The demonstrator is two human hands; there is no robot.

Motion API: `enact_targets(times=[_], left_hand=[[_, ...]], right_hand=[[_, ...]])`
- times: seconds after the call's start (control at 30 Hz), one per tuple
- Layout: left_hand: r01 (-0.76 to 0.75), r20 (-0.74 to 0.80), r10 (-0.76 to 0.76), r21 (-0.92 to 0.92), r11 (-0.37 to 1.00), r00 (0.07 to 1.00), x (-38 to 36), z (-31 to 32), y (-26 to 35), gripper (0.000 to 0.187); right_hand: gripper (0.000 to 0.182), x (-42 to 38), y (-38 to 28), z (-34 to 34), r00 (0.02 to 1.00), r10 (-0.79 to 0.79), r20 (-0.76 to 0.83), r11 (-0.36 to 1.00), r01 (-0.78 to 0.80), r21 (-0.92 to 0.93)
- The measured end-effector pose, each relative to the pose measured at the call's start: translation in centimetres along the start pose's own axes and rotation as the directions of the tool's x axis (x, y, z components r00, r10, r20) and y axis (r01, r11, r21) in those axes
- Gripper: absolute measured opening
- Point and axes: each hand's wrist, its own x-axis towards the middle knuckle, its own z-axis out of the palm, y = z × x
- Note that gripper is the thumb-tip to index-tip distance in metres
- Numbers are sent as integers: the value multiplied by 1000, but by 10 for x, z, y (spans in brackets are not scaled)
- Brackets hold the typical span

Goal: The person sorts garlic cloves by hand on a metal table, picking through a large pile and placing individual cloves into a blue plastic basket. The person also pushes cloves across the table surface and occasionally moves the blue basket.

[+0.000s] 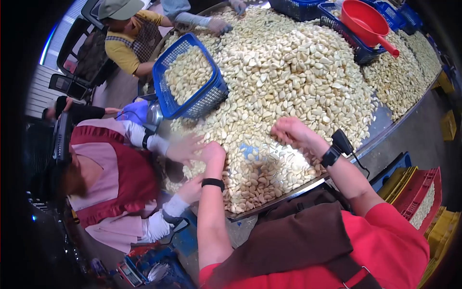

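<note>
A large heap of pale peeled garlic cloves [293, 67] covers the metal table. My right hand [292, 131], with a dark watch at the wrist, is at the near slope of the heap. Its fingers are curled in together among the cloves, and what they hold is hidden. My left hand [212, 153], with a black wristband, is bent over the cloves to the left, its fingers hidden from view. Close beside it is a co-worker's blurred hand [185, 149]. Between my hands, a bluish bare patch of table [249, 151] shows through scattered cloves.
A blue basket [204, 103] of cloves rests on the heap at left. A red scoop [364, 21] lies on another blue basket [363, 54] at back right. Co-workers stand left and far left. The table edge [288, 196] runs before me; stacked crates [418, 192] stand right.
</note>
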Motion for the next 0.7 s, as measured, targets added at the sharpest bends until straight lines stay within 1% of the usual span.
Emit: enact_targets(times=[0.07, 0.1, 0.13, 0.17, 0.2, 0.23, 0.27, 0.3, 0.33, 0.37, 0.4, 0.43, 0.47, 0.5, 0.53, 0.57, 0.6, 0.63, 0.67, 0.7], left_hand=[[75, 90, -71, -39, 996, 993, 3, -4, -4, 20], [99, 50, -95, -70, 993, 994, 9, 7, -8, 19], [95, 46, -92, -75, 993, 995, 7, 5, -6, 19], [117, 8, -117, -125, 985, 993, 3, 4, -6, 19], [138, -31, -145, -177, 975, 989, -1, 3, -7, 18], [92, -169, -133, -230, 969, 977, -4, 14, -13, 15], [92, -176, -135, -232, 968, 975, -3, 21, -22, 15], [149, 123, -85, -783, 603, 989, -5, 19, -29, 14], [327, 321, 149, -945, -16, 935, -8, 19, -34, 12], [328, 322, 152, -944, -21, 935, -17, 23, -34, 12], [404, 293, 315, -827, -391, 903, -38, 4, -19, 11], [477, 191, 456, -566, -673, 870, -47, -7, -8, 10], [505, 94, 537, -503, -701, 838, -48, -4, -4, 12], [503, 89, 537, -507, -700, 839, -53, -12, 8, 12], [506, 94, 540, -508, -697, 837, -62, -23, 22, 12], [525, 38, 583, -485, -699, 811, -64, -28, 35, 12], [541, 49, 596, -485, -687, 801, -60, -27, 49, 12], [516, 79, 566, -528, -674, 820, -56, -24, 66, 13], [491, 103, 537, -571, -658, 838, -54, -20, 84, 15], [511, 115, 555, -573, -641, 824, -59, -19, 108, 15]], right_hand=[[17, 21, -36, -5, 971, -172, -165, 967, 135, -215], [17, 33, -48, -3, 969, -178, -169, 966, 139, -220], [15, 46, -57, 0, 825, -543, -154, 659, 306, -687], [14, 52, -61, 4, 610, -791, 53, 146, 272, -951], [14, 58, -59, 4, 608, -792, 56, 142, 273, -951], [13, 65, -57, 5, 719, -690, 85, 10, 126, -992], [12, 73, -56, 5, 816, -573, 78, -143, -6, -990], [14, 71, -58, 11, 827, -556, 83, -154, -4, -988], [14, 68, -56, 17, 827, -557, 79, -151, -7, -988], [13, 64, -55, 22, 894, -447, -26, -46, -52, -998], [13, 60, -55, 26, 938, -326, -120, 50, -110, -993], [10, 57, -47, 19, 952, -276, -133, 356, -28, -934], [9, 53, -35, 8, 930, -365, -41, 527, 171, -832], [11, 47, -21, -12, 977, -187, 102, 939, 208, -273], [13, 35, -13, -22, 939, -125, 320, 920, -11, 393], [13, 25, 1, -26, 945, -120, 306, 916, -13, 401], [16, 9, 3, -22, 970, -117, 213, 847, -15, 531], [20, -6, 5, -18, 988, -101, 115, 758, 1, 652], [20, -17, 6, -16, 991, -101, 92, 750, 15, 661], [24, -26, 6, -12, 995, -101, 6, 741, 71, 668]])
